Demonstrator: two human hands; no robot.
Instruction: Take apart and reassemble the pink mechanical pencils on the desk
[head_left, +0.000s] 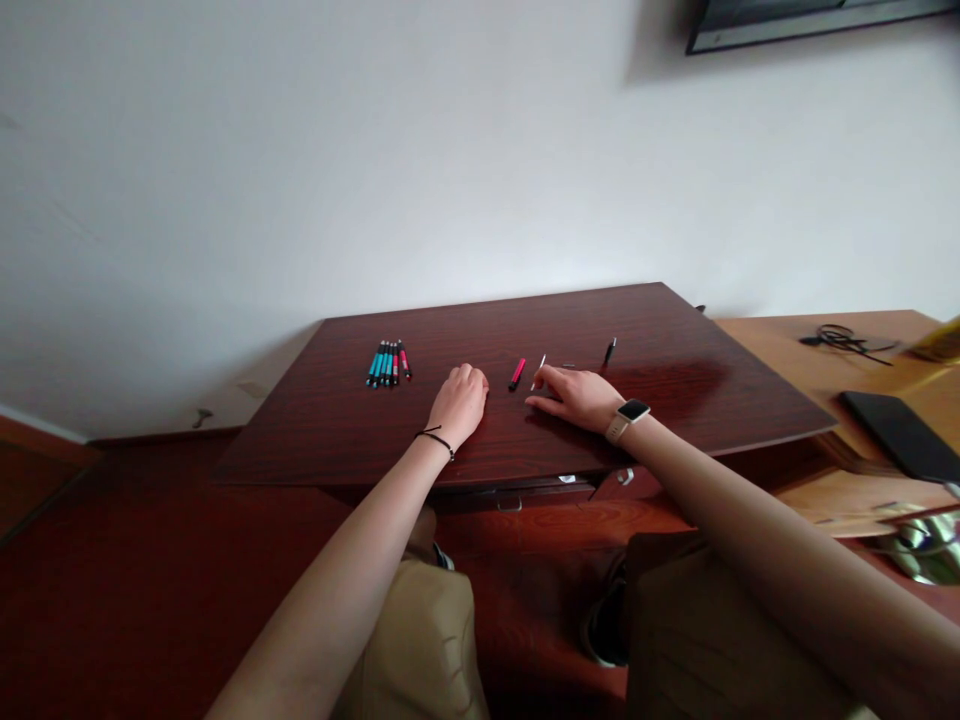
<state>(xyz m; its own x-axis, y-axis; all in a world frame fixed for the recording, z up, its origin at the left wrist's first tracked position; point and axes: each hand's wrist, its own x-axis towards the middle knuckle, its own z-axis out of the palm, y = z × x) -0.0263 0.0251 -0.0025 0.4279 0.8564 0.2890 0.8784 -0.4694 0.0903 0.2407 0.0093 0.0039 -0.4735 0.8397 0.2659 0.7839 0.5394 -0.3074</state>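
The right hand rests on the dark tabletop, fingers pinching a thin white pen piece. The left hand lies loosely curled, holding nothing, just beside a red cap. A black pen part lies farther right; a bundle of pens lies at left.

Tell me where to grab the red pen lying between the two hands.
Pinch the red pen across its middle from above, probably with the right hand, which is nearest. It lies flat on the table, clear on both long sides, so fingers fit either side of the thin barrel.
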